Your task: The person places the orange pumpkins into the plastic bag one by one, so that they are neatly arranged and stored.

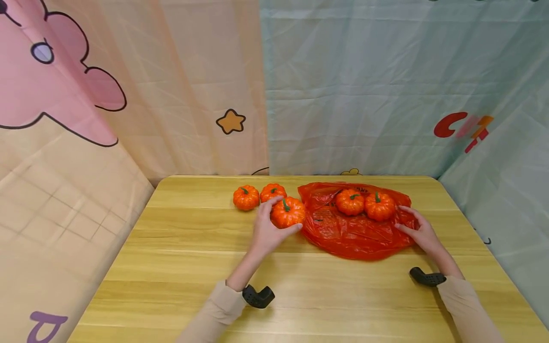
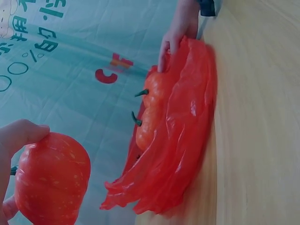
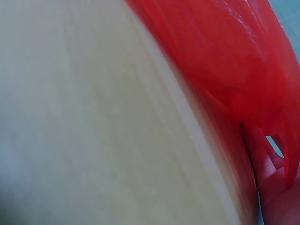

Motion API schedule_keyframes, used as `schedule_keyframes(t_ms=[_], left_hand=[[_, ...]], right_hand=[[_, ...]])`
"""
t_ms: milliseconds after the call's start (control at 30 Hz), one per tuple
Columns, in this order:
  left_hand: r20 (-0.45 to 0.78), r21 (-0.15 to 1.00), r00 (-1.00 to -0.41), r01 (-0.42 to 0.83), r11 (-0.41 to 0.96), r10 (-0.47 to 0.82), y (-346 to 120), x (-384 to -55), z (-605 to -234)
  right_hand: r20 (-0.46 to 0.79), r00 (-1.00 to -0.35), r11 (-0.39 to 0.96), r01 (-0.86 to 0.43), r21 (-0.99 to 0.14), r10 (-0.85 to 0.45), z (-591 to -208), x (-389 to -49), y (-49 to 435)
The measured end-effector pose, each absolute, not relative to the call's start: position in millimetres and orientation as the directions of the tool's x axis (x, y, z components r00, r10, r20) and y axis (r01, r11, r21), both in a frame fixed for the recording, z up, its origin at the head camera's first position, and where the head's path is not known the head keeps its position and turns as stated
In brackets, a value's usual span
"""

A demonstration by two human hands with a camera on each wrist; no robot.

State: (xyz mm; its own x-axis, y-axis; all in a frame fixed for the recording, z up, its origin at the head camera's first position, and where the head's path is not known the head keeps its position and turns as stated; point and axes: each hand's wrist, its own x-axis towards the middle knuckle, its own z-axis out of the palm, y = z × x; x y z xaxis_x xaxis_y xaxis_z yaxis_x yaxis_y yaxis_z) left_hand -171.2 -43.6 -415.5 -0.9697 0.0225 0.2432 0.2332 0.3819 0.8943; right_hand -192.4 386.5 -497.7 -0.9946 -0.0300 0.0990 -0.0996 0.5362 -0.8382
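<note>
Beside the red bag (image 1: pixel 351 240) my loose right grip (image 1: pixel 424 232) touches, my left grip (image 1: pixel 267 232) holds a pumpkin (image 1: pixel 289 214) I should carry slowly.

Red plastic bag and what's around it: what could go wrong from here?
1. The crumpled red plastic bag may shift if the right grip, at its edge, tugs.
2. The two round, green-stemmed orange pumpkins amid its film could then roll.
3. The round, shiny orange pumpkin with a green stem might slip from the left grip.
</note>
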Motion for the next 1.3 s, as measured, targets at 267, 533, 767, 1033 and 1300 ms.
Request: schedule_keyframes(t_ms=[267, 533, 767, 1033, 1300], left_hand=[[0.245, 0.889, -0.964, 0.266, 0.374, 0.104, -23.1, -170.4, -419.3], [0.216, 0.88, -0.965, 0.259, 0.399, 0.151, -3.1, -173.3, -417.5], [0.21, 0.882, -0.961, 0.266, 0.39, 0.181, 11.8, -179.3, -416.4], [0.172, 0.888, -0.971, 0.227, 0.399, 0.168, 26.9, -186.9, -416.6], [0.198, 0.868, -0.967, 0.25, 0.429, 0.164, 40.0, -197.7, -417.7]], right_hand=[[0.095, -0.995, 0.532, -0.095, -0.841, -0.027, -497.3, -193.6, 386.4], [0.077, -0.997, 0.54, -0.076, -0.838, -0.019, -496.2, -191.5, 387.4], [0.094, -0.995, 0.513, -0.091, -0.853, -0.021, -496.7, -191.8, 386.3], [0.106, -0.994, 0.508, -0.102, -0.855, -0.021, -497.7, -193.4, 387.9], [0.139, -0.989, 0.485, -0.142, -0.863, -0.042, -499.9, -194.2, 387.4]])
